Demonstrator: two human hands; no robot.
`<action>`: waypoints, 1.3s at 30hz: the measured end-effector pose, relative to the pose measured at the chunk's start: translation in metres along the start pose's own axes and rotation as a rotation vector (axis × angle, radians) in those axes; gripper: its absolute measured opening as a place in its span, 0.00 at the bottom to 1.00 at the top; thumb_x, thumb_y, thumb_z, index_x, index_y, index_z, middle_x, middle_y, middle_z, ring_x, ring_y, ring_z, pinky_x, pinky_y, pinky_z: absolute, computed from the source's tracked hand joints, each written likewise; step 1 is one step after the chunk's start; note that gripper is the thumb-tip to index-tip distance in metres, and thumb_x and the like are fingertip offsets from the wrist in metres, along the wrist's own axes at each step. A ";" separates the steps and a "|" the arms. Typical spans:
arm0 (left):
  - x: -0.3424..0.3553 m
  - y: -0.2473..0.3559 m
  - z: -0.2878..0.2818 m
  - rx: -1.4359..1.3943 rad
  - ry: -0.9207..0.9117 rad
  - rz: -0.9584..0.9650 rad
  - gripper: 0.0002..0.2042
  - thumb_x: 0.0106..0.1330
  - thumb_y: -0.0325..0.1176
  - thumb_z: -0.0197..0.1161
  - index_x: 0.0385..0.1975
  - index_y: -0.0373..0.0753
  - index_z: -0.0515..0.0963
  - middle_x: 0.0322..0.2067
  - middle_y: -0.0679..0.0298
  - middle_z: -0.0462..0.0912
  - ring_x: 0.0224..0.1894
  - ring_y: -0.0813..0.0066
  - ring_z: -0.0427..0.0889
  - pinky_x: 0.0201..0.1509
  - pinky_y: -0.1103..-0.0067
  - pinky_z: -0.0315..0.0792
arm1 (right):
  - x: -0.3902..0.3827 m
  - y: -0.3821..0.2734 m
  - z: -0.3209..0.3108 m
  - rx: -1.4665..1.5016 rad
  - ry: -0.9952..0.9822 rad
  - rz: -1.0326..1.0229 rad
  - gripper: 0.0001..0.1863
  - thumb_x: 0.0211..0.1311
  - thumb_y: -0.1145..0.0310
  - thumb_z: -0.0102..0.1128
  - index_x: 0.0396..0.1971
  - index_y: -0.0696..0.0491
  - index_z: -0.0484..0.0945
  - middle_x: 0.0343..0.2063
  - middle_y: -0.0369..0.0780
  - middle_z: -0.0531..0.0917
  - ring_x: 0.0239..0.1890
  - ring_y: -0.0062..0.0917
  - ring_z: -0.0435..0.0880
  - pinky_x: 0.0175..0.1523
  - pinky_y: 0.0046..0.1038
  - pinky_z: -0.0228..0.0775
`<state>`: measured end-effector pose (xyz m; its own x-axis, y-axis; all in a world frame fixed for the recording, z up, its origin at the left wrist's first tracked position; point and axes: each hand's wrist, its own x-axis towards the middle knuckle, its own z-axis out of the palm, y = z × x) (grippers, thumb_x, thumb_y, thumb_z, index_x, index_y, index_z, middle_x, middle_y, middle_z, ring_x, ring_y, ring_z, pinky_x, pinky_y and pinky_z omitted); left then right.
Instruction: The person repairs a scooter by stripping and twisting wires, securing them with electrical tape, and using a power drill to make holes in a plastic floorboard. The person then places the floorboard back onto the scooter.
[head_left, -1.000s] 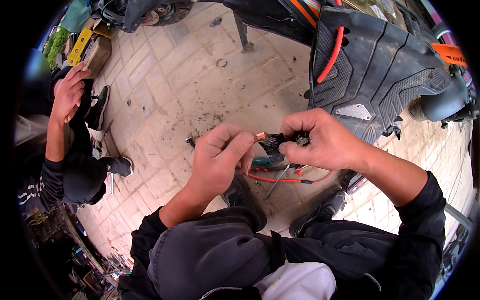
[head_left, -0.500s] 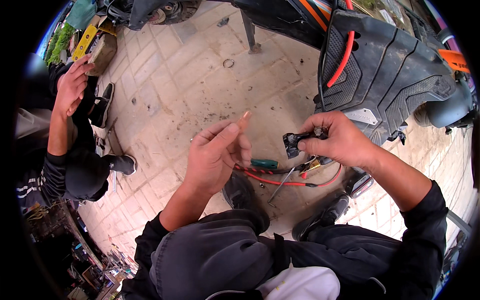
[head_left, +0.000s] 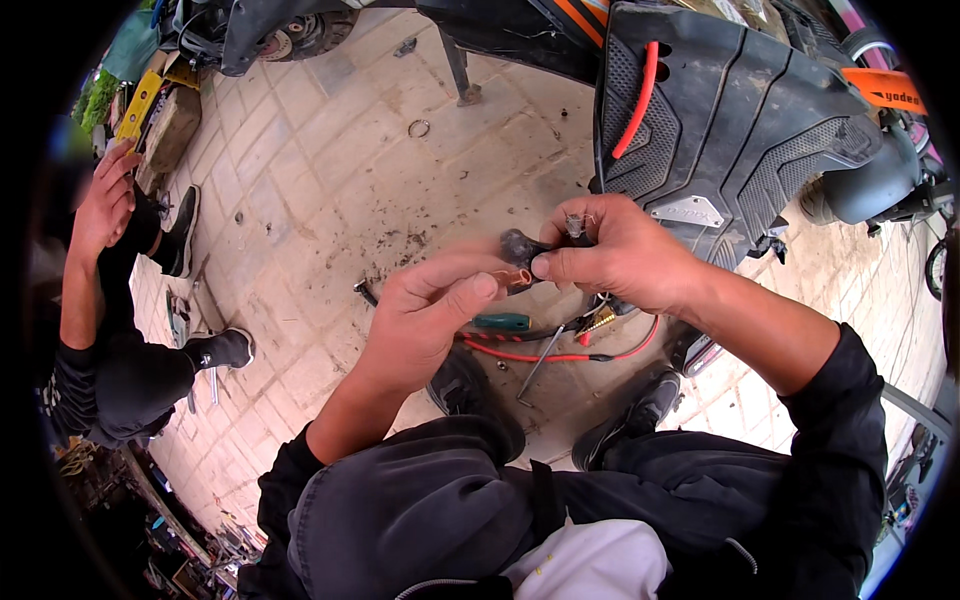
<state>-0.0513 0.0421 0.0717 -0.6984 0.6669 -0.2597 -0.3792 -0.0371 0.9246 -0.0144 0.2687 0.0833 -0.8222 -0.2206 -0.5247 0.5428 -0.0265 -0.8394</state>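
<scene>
Pinched between the thumb and fingers of my left hand (head_left: 425,315) is a copper tube terminal (head_left: 517,277), its open round end facing right. My right hand (head_left: 635,255) grips a dark, dirty black piece (head_left: 521,246), somewhat blurred, whose exact kind I cannot make out. A greyish frayed-looking end (head_left: 576,226) pokes up by the right index finger. The copper end sits close to the right thumb; whether it touches the black piece, I cannot tell. Below the hands on the paving lie a green-handled tool (head_left: 502,322), a red cable (head_left: 625,350) and a thin metal rod (head_left: 538,368).
A black scooter footboard (head_left: 735,130) with a red tube (head_left: 637,105) fills the upper right. At left, another person's hand (head_left: 103,205) is beside a yellow spirit level (head_left: 138,108) and a stone block (head_left: 172,135). A small ring (head_left: 418,128) lies on the paving.
My left hand has brought the copper terminal down and right, close to my right hand. The black piece in my right hand has turned. The whole view has shifted slightly.
</scene>
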 end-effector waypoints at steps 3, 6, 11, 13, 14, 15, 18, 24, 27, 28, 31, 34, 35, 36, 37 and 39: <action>-0.003 0.001 -0.003 0.055 0.012 -0.024 0.12 0.70 0.30 0.54 0.45 0.28 0.78 0.44 0.58 0.80 0.42 0.75 0.77 0.49 0.77 0.69 | 0.001 -0.001 0.003 -0.044 -0.028 -0.012 0.10 0.58 0.68 0.67 0.33 0.59 0.79 0.23 0.32 0.79 0.22 0.11 0.71 0.26 0.17 0.59; -0.001 -0.007 -0.009 -0.045 0.076 -0.020 0.12 0.70 0.30 0.56 0.45 0.28 0.79 0.42 0.59 0.83 0.43 0.76 0.78 0.51 0.78 0.71 | 0.003 0.005 0.001 -0.057 -0.051 -0.028 0.13 0.59 0.65 0.68 0.34 0.59 0.80 0.24 0.32 0.80 0.24 0.12 0.73 0.28 0.17 0.62; -0.005 -0.002 -0.023 0.200 0.173 -0.052 0.11 0.67 0.28 0.56 0.43 0.28 0.80 0.41 0.59 0.84 0.44 0.77 0.80 0.52 0.79 0.72 | -0.003 0.005 -0.004 -0.039 -0.029 -0.092 0.16 0.59 0.62 0.69 0.36 0.60 0.80 0.25 0.32 0.79 0.27 0.12 0.75 0.33 0.17 0.68; -0.005 -0.006 -0.027 0.238 0.178 -0.058 0.11 0.66 0.27 0.57 0.43 0.28 0.80 0.40 0.59 0.85 0.45 0.77 0.80 0.52 0.79 0.72 | -0.002 0.009 -0.007 -0.077 -0.001 -0.099 0.16 0.58 0.62 0.69 0.37 0.59 0.80 0.25 0.31 0.79 0.27 0.12 0.75 0.33 0.17 0.67; -0.007 -0.007 -0.028 0.260 0.219 -0.093 0.10 0.66 0.27 0.58 0.42 0.28 0.80 0.39 0.59 0.85 0.44 0.77 0.80 0.50 0.79 0.72 | -0.001 0.011 -0.007 -0.095 0.013 -0.101 0.16 0.58 0.62 0.69 0.37 0.59 0.80 0.25 0.31 0.79 0.27 0.12 0.75 0.33 0.17 0.67; -0.008 -0.007 -0.029 0.282 0.259 -0.127 0.10 0.65 0.27 0.60 0.40 0.28 0.81 0.38 0.59 0.84 0.42 0.76 0.80 0.49 0.79 0.72 | 0.000 0.012 -0.007 -0.097 0.012 -0.107 0.16 0.58 0.62 0.70 0.37 0.59 0.80 0.25 0.31 0.79 0.27 0.11 0.74 0.33 0.16 0.67; -0.011 -0.019 -0.034 0.189 0.340 -0.083 0.09 0.63 0.26 0.62 0.38 0.28 0.81 0.36 0.58 0.84 0.41 0.74 0.81 0.47 0.78 0.75 | -0.001 0.005 -0.004 -0.138 0.036 -0.090 0.16 0.57 0.62 0.70 0.37 0.59 0.80 0.24 0.31 0.79 0.27 0.11 0.74 0.33 0.16 0.66; -0.012 -0.023 -0.036 0.180 0.379 -0.021 0.06 0.62 0.23 0.61 0.37 0.28 0.78 0.35 0.55 0.83 0.40 0.70 0.83 0.46 0.75 0.80 | -0.001 0.011 -0.009 -0.210 0.041 -0.158 0.16 0.57 0.61 0.70 0.33 0.60 0.80 0.24 0.31 0.79 0.28 0.13 0.73 0.34 0.19 0.67; -0.011 -0.021 -0.032 0.137 0.331 -0.029 0.05 0.63 0.21 0.61 0.37 0.29 0.79 0.35 0.55 0.84 0.40 0.73 0.83 0.46 0.78 0.77 | -0.005 0.020 -0.004 -0.251 -0.001 -0.295 0.14 0.57 0.62 0.69 0.31 0.59 0.80 0.22 0.35 0.80 0.26 0.18 0.76 0.33 0.24 0.69; -0.010 -0.017 -0.030 0.117 0.318 -0.029 0.05 0.63 0.21 0.61 0.37 0.29 0.79 0.36 0.56 0.85 0.39 0.74 0.83 0.45 0.80 0.76 | -0.009 0.020 -0.001 -0.261 -0.030 -0.358 0.14 0.56 0.62 0.69 0.30 0.59 0.80 0.22 0.37 0.80 0.25 0.20 0.77 0.32 0.25 0.69; -0.005 0.003 -0.016 0.055 0.207 -0.008 0.06 0.63 0.21 0.61 0.38 0.30 0.76 0.36 0.56 0.84 0.38 0.76 0.83 0.44 0.82 0.76 | -0.028 0.021 0.006 -0.682 -0.121 -0.538 0.12 0.55 0.65 0.70 0.30 0.57 0.79 0.21 0.38 0.79 0.24 0.23 0.78 0.30 0.27 0.69; 0.006 0.015 -0.007 0.055 0.072 0.058 0.10 0.63 0.21 0.61 0.43 0.32 0.71 0.35 0.56 0.84 0.38 0.75 0.83 0.43 0.82 0.75 | -0.046 0.017 0.007 -0.551 -0.014 -0.514 0.12 0.57 0.66 0.70 0.33 0.58 0.78 0.19 0.34 0.77 0.23 0.16 0.76 0.28 0.23 0.66; 0.010 0.024 -0.003 0.078 0.003 0.058 0.15 0.63 0.20 0.61 0.46 0.34 0.65 0.35 0.57 0.84 0.39 0.74 0.83 0.42 0.83 0.74 | -0.050 0.010 0.005 -0.411 0.048 -0.420 0.13 0.57 0.67 0.70 0.34 0.58 0.77 0.19 0.33 0.77 0.23 0.14 0.75 0.28 0.22 0.65; 0.014 0.028 0.000 0.106 -0.014 0.053 0.16 0.63 0.20 0.61 0.47 0.34 0.64 0.34 0.57 0.84 0.39 0.74 0.83 0.43 0.83 0.74 | -0.053 0.006 0.003 -0.268 0.109 -0.330 0.13 0.57 0.67 0.70 0.35 0.58 0.77 0.19 0.33 0.76 0.23 0.13 0.75 0.27 0.21 0.64; 0.020 0.032 0.005 0.133 -0.042 0.053 0.17 0.63 0.20 0.60 0.48 0.34 0.63 0.34 0.57 0.83 0.40 0.74 0.82 0.43 0.83 0.73 | -0.059 0.002 -0.002 -0.179 0.124 -0.311 0.15 0.57 0.68 0.71 0.37 0.59 0.76 0.18 0.31 0.73 0.23 0.10 0.72 0.26 0.19 0.62; 0.030 0.049 0.024 0.163 -0.135 0.135 0.20 0.63 0.20 0.60 0.52 0.34 0.60 0.34 0.58 0.83 0.40 0.77 0.81 0.42 0.84 0.72 | -0.069 0.005 -0.006 -0.138 0.129 -0.421 0.16 0.55 0.64 0.72 0.34 0.59 0.77 0.17 0.33 0.73 0.21 0.14 0.70 0.26 0.21 0.63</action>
<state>-0.0766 0.0782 0.1158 -0.6446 0.7577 -0.1019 -0.1775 -0.0187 0.9839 0.0443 0.2902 0.1142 -0.9856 -0.0955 -0.1396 0.1358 0.0445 -0.9897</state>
